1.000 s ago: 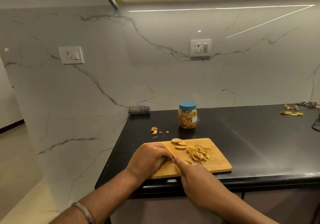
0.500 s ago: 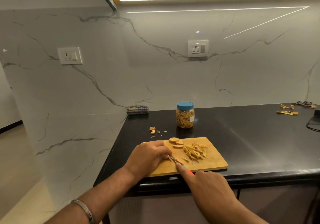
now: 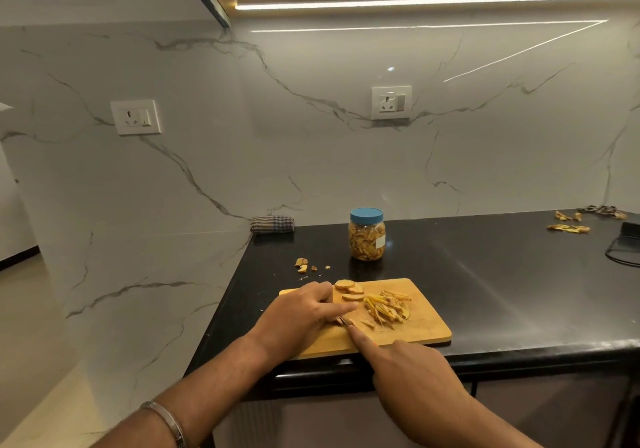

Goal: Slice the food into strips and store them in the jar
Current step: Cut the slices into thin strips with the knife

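The person is cutting on a rectangular pale wooden chopping board (image 3: 420, 329) lying at the near edge of a glossy black stone counter (image 3: 502, 291). The left hand (image 3: 299, 319) is resting on the board with its fingers curled down over a small piece of the yellow-brown food, which is mostly hidden beneath them. The right hand (image 3: 412, 375) is gripping a small knife (image 3: 343, 321), index finger stretched along its back, and only a sliver of blade is showing beside the left fingertips. Just right of the blade a loose heap of yellow cut strips (image 3: 388, 307) is lying on the board, and three round uncut slices (image 3: 349, 291) are waiting near its far edge. Beyond the board a clear plastic jar with a blue screw lid (image 3: 366, 235) is standing capped and already nearly full of strips. So the job looks well advanced: remaining are the last slices, then opening the jar and loading the heap.
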